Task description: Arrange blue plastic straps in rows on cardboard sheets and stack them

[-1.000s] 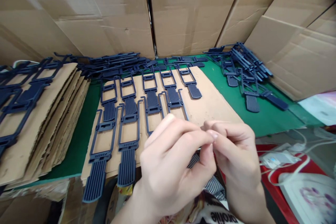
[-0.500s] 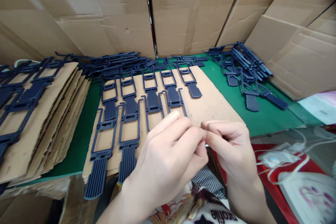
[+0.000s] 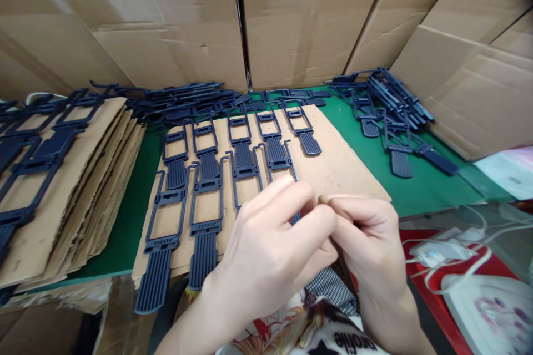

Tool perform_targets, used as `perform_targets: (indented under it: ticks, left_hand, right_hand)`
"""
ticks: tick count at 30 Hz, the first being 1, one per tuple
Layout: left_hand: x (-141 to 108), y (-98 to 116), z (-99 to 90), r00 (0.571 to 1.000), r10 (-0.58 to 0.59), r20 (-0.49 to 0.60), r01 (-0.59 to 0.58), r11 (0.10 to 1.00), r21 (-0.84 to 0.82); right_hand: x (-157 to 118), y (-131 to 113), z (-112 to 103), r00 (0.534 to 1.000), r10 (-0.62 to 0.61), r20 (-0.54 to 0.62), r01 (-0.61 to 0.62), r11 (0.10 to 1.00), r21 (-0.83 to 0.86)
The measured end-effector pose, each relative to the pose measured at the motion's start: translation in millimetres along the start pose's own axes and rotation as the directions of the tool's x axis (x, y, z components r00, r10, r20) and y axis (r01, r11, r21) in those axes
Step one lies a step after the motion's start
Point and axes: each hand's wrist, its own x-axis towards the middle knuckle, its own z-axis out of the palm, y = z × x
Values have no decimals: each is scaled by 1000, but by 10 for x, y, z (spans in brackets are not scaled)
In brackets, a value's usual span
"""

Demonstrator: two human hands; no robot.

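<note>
My left hand [image 3: 278,238] and my right hand [image 3: 368,233] meet in front of my body, fingers pinched and touching. Whatever lies between the fingertips is hidden by the hands. Under and beyond them lies a cardboard sheet [image 3: 333,169], bearing two rows of dark blue plastic frames with ribbed tabs. One such frame [image 3: 158,249] at the near left overhangs the sheet's front edge with its tab. Another frame [image 3: 206,233] lies just left of my left hand, which covers part of the near row. A single frame [image 3: 306,136] sits at the far right of the back row.
A stack of cardboard sheets [image 3: 100,188] with more blue frames stands at left. Piles of blue parts [image 3: 187,100] lie along the back, with another pile [image 3: 395,100] at right on the green table [image 3: 437,191]. Large cartons [image 3: 316,22] wall the back. White cables [image 3: 458,266] hang at right.
Both hands have shifted slightly, the left one a little to the right, and their fingers are closer together. The thin pale sliver seen between the fingertips earlier is now hidden. The frames lie unchanged.
</note>
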Motion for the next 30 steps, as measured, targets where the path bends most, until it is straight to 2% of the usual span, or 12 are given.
perform_targets:
  ticks: [5,12,14,17,21,30]
  left_hand:
    - [-14,8,32,999,7,-48,-9,999,-41]
    - [10,62,38,990,-88,-113,76,992,-104]
    - [12,61,40,984,-111,-138,91,985,-143]
    - [5,44,49,981,-84,-176,49,979,-197]
    - [-1,13,40,987,-44,-152,12,980,-201]
    - [14,-2,6,997,-19,-71,12,995,-99]
  right_hand:
    - [-20,-1,0,999,-31,5,31,999,38]
    - [-47,-17,10,995,-104,-11,105,988,112]
    - [-31,-16,9,996,-84,-20,86,984,157]
    - [0,-3,1,1000,-22,-12,24,975,220]
    - [16,26,-12,1000,15,6,-16,970,243]
    - [7,65,-12,999,48,25,-51,985,163]
